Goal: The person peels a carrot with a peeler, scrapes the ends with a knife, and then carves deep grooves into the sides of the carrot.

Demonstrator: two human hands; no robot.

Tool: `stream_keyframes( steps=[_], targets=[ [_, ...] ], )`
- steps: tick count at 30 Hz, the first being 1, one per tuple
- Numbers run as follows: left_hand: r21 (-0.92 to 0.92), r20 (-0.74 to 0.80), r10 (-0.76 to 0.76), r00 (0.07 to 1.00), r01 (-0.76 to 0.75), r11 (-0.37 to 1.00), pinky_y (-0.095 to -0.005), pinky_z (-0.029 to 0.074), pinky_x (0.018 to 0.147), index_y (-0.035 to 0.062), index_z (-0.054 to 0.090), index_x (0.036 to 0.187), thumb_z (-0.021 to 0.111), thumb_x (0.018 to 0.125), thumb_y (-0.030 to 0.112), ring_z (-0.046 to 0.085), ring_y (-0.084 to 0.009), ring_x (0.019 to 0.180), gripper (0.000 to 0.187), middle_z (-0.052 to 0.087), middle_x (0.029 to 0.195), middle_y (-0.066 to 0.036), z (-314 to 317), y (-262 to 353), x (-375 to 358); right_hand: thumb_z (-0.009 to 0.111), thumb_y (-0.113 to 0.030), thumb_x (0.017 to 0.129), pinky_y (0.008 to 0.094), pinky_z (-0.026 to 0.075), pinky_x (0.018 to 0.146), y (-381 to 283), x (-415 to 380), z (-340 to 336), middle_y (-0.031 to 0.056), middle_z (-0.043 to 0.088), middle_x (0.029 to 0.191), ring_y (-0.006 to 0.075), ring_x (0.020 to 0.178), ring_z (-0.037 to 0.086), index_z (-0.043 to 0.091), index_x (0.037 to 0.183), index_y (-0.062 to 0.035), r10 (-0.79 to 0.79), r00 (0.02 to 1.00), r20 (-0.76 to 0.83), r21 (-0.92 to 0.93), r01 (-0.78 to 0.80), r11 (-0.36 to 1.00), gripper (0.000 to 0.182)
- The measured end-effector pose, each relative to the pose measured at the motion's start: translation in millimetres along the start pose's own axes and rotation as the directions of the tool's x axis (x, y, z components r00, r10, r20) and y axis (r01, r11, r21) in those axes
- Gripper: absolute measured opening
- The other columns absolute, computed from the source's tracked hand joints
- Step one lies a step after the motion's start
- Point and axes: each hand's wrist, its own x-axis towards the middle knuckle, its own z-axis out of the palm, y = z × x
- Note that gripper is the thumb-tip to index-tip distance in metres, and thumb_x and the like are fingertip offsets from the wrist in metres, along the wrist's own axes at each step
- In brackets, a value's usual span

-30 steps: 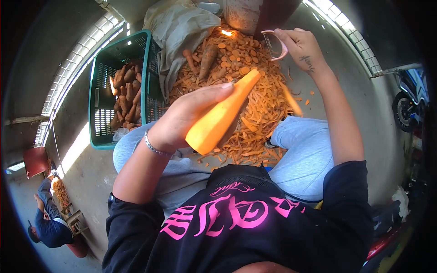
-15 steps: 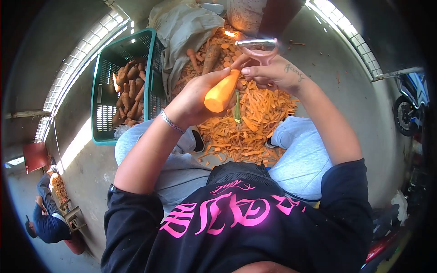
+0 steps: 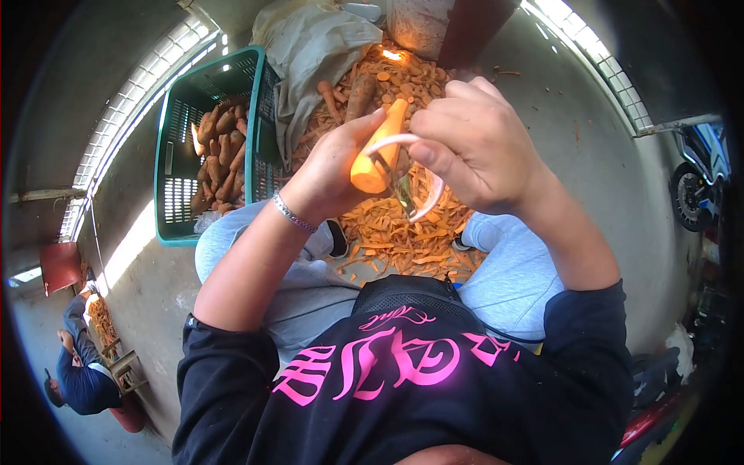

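Observation:
My left hand is wrapped round a bright orange peeled carrot, its thick cut end facing me and its thin end pointing away. My right hand is closed on a pink peeler, whose blade lies at the right side of the carrot near the thick end. Beneath both hands, a heap of orange peelings covers the floor between my legs. Beyond them lie a large unpeeled carrot and several small carrot pieces.
A green crate holding unpeeled carrots stands at the left. Beside it is a whitish sack. Another person sits at the far left near more peelings. A blue motorcycle is at the right edge.
My right hand has turned over and brought the peeler down from above the carrot's thin end to its thick end. My left hand still holds the carrot, nearly in place.

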Motion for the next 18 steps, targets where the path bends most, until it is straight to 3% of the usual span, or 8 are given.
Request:
stream_keyframes(
  steps=[1, 2, 5, 8, 11, 12, 15, 18],
  targets=[
    [-0.039, 0.124, -0.023, 0.992, 0.028, 0.999, -0.025, 0.055, 0.072, 0.0025, 0.055, 0.118, 0.039, 0.103, 0.027, 0.065, -0.0119, 0.086, 0.033, 0.063, 0.1, -0.007, -1.3, 1.0, -0.4, 0.057, -0.039, 0.09, 0.037, 0.036, 0.065, -1.4, -0.1, 3.1, 0.0005, 0.055, 0.066, 0.0222, 0.066, 0.05, 0.063, 0.076, -0.0135, -0.021, 1.0, -0.016, -0.039, 0.02, 0.999, 0.029],
    [0.002, -0.038, -0.009, 0.999, 0.01, 1.0, -0.0251, 0.055, 0.068, 0.0036, 0.056, 0.114, 0.038, 0.103, 0.028, 0.064, -0.0108, 0.08, 0.032, 0.063, 0.097, -0.006, 1.1, -2.9, -3.1, 0.058, -0.038, 0.09, 0.0367, 0.035, 0.065, -2.3, 0.0, 5.2, 0.0008, 0.055, 0.066, 0.0219, 0.066, 0.05, 0.063, 0.076, -0.0139, -0.044, 0.999, -0.032, -0.08, 0.041, 0.996, 0.028],
    [0.064, -0.062, 0.024, 0.998, -0.02, 0.998, -0.0265, 0.055, 0.066, 0.0044, 0.057, 0.112, 0.04, 0.103, 0.03, 0.064, -0.0134, 0.074, 0.032, 0.063, 0.095, -0.006, -0.2, -7.2, -2.2, 0.059, -0.036, 0.09, 0.0356, 0.035, 0.065, -3.1, 0.9, 6.3, 0.001, 0.055, 0.065, 0.0208, 0.065, 0.05, 0.063, 0.075, -0.0152, -0.089, 0.994, -0.066, -0.159, 0.077, 0.984, 0.026],
    [0.161, -0.256, 0.051, 0.965, -0.01, 0.987, -0.0247, 0.05, 0.058, 0.0037, 0.054, 0.111, 0.037, 0.103, 0.032, 0.06, -0.012, 0.068, 0.034, 0.061, 0.088, -0.004, 27.0, -7.5, -11.2, 0.059, -0.035, 0.09, 0.0354, 0.035, 0.064, 1.8, 2.3, 5.1, 0.0003, 0.054, 0.064, 0.0203, 0.065, 0.05, 0.063, 0.074, -0.0158, -0.12, 0.988, -0.096, -0.172, 0.102, 0.98, 0.025],
    [0.156, -0.253, -0.076, 0.964, 0.118, 0.981, -0.0253, 0.048, 0.054, 0.0029, 0.054, 0.109, 0.038, 0.103, 0.034, 0.059, -0.0148, 0.062, 0.036, 0.06, 0.079, -0.006, 25.6, -7.3, -17.7, 0.06, -0.037, 0.089, 0.036, 0.036, 0.063, 24.8, 0.6, 2.1, -0.0001, 0.053, 0.062, 0.0207, 0.065, 0.051, 0.064, 0.074, -0.0151, -0.096, 0.99, -0.105, -0.188, 0.075, 0.979, 0.026],
    [0.205, -0.035, -0.105, 0.994, 0.11, 0.973, -0.0262, 0.045, 0.05, 0.0021, 0.054, 0.107, 0.038, 0.102, 0.037, 0.056, -0.0164, 0.056, 0.039, 0.058, 0.069, -0.007, 21.1, -5.3, -21.1, 0.06, -0.037, 0.089, 0.0363, 0.036, 0.063, 37.3, -1.2, 0.9, -0.0002, 0.053, 0.061, 0.0209, 0.064, 0.051, 0.064, 0.074, -0.0148, -0.079, 0.991, -0.105, -0.198, 0.057, 0.979, 0.027],
    [0.177, 0.122, -0.128, 0.984, 0.105, 0.979, -0.0261, 0.042, 0.047, 0.0016, 0.054, 0.104, 0.036, 0.103, 0.037, 0.054, -0.0162, 0.053, 0.04, 0.055, 0.063, -0.008, 20.8, -1.1, -23.5, 0.059, -0.039, 0.089, 0.0366, 0.039, 0.064, 79.4, -9.4, 2.2, 0.0004, 0.056, 0.063, 0.0228, 0.067, 0.053, 0.064, 0.074, -0.0125, 0.113, 0.993, -0.022, -0.438, -0.112, 0.892, 0.031],
    [0.119, 0.222, -0.133, 0.966, 0.109, 0.987, -0.0261, 0.04, 0.046, 0.0011, 0.053, 0.101, 0.037, 0.101, 0.043, 0.051, -0.0162, 0.051, 0.045, 0.055, 0.064, -0.008, 16.9, 1.8, -23.4, 0.057, -0.043, 0.091, 0.0365, 0.042, 0.068, 127.7, -24.2, 13.5, 0.0002, 0.06, 0.066, 0.0208, 0.069, 0.056, 0.065, 0.084, -0.009, 0.297, 0.955, -0.012, -0.405, -0.276, 0.872, 0.036]
  ],
)
